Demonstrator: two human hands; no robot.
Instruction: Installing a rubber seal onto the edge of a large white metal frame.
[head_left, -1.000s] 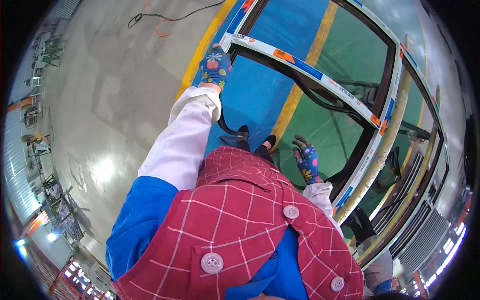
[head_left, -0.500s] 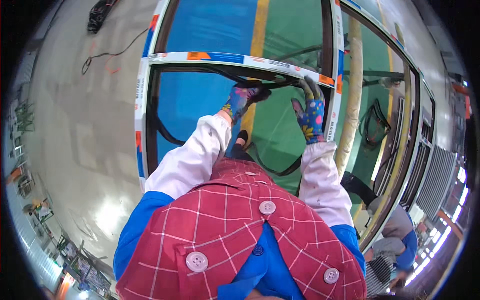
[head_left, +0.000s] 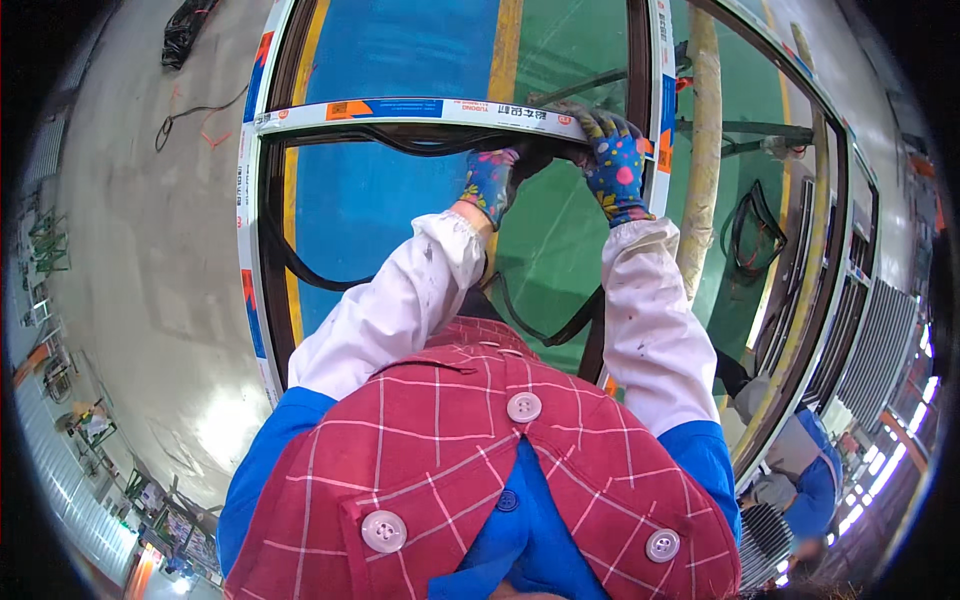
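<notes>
A second ago the left hand [head_left: 489, 183] was stretched far out to a corner of the window frame [head_left: 420, 110] while the right hand [head_left: 615, 160] hung low beside the body; since then both have come together at the frame's top bar, close to its right corner. Half a second ago the right hand was still raised open just off the bar; now it is closed over the bar, with the left hand just beside it on the black rubber gasket strip [head_left: 440, 143] under the bar.
</notes>
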